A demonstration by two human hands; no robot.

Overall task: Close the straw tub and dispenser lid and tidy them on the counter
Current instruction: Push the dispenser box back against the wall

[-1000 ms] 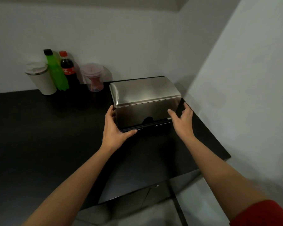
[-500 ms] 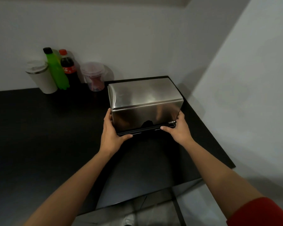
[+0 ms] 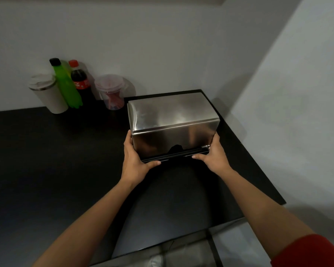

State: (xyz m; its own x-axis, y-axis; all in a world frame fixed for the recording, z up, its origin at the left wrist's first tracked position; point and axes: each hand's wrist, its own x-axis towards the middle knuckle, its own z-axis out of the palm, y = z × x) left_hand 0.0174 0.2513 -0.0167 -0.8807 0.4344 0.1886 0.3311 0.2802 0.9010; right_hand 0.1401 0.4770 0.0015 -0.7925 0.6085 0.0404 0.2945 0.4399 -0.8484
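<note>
Counter (image 3: 46, 160) left of dispenser (image 3: 172, 116) open; bottles (image 3: 73, 87) crowd back wall.

Dispenser (image 3: 174, 120) hides both hands' fingers.

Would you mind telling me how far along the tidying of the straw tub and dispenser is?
Done: the straw tub stands lidded by the back wall, and the steel dispenser looks shut. In hand: the left hand and right hand grip the dispenser's lower front corners. Left: settling it in place on the counter and letting go.

Dim light, soft glare on steel dispenser (image 3: 172, 110), wide-angle bending at edges
</note>
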